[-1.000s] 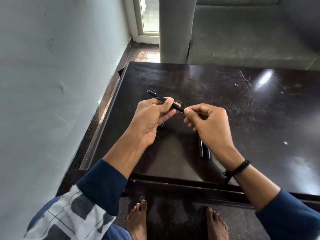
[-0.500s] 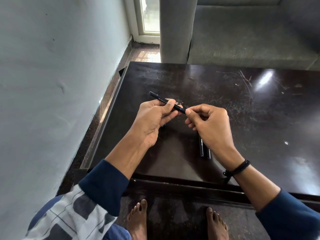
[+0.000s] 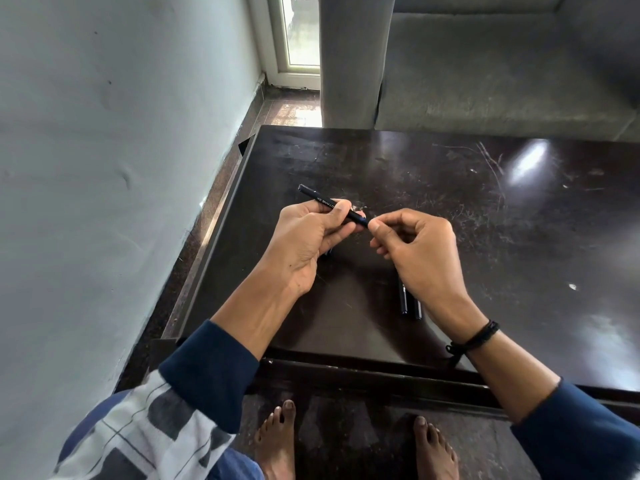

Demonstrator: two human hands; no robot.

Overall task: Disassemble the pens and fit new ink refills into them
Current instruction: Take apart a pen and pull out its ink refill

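Grip the pen (image 3: 320,199) firmly mid-barrel with the left hand (image 3: 304,247), curled round it above the table (image 3: 519,220), and twist rather than tug at its right end, pinched between thumb and forefinger of the right hand (image 3: 419,258). Mind the two pens (image 3: 403,299) lying just beneath that wrist on the dark, scratched, glossy top; pale wall (image 3: 104,168) at left, grey sofa (image 3: 502,81) beyond the far edge

this looks like a living room in a home. a grey fabric sofa (image 3: 502,74) stands just behind a dark, scratched coffee table (image 3: 519,237), beside a plain painted wall (image 3: 104,168) and a white-framed window (image 3: 301,36). bare feet (image 3: 277,441) rest on the stone floor (image 3: 356,445) by the table.
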